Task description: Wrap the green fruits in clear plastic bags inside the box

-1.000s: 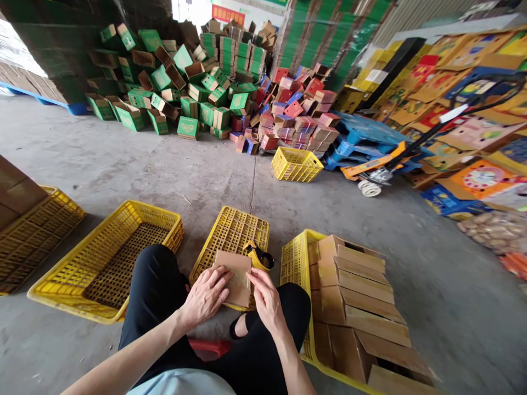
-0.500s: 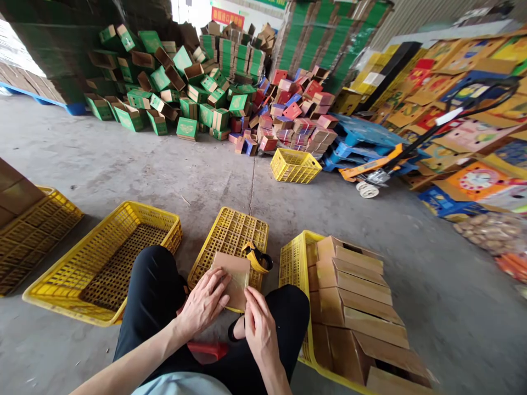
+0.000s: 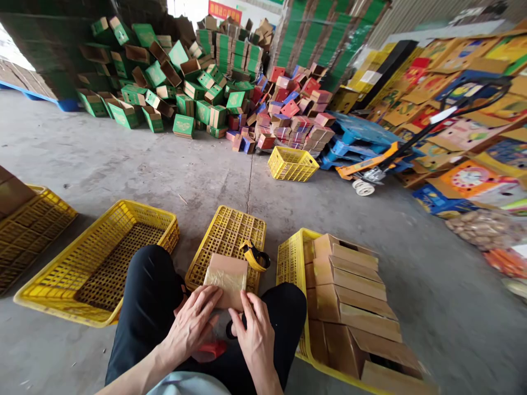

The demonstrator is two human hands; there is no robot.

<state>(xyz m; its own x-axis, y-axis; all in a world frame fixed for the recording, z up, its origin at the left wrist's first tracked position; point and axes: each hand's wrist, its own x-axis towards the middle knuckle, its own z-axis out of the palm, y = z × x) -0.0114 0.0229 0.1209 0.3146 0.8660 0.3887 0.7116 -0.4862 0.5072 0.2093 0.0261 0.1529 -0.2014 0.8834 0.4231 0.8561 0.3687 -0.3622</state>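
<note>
A small brown cardboard box [image 3: 226, 279] lies on an upturned yellow crate [image 3: 228, 237] between my knees, its top shiny with clear tape. My left hand [image 3: 192, 325] presses on the box's near left edge with fingers bent over it. My right hand [image 3: 254, 335] lies against the near right edge, fingers flat and pressing the tape down. A yellow tape dispenser [image 3: 255, 257] rests on the crate just beyond the box.
A yellow crate [image 3: 294, 258] at my right holds several brown boxes [image 3: 349, 291]. A yellow crate with nothing in it [image 3: 96, 258] stands at my left, another [image 3: 33, 225] further left. Piles of green and red boxes [image 3: 197, 82], a far yellow crate [image 3: 291, 163] and a pallet jack [image 3: 370, 173] lie ahead.
Both hands have slid toward me along the box, from its top face to its near edge. The view has shifted slightly.
</note>
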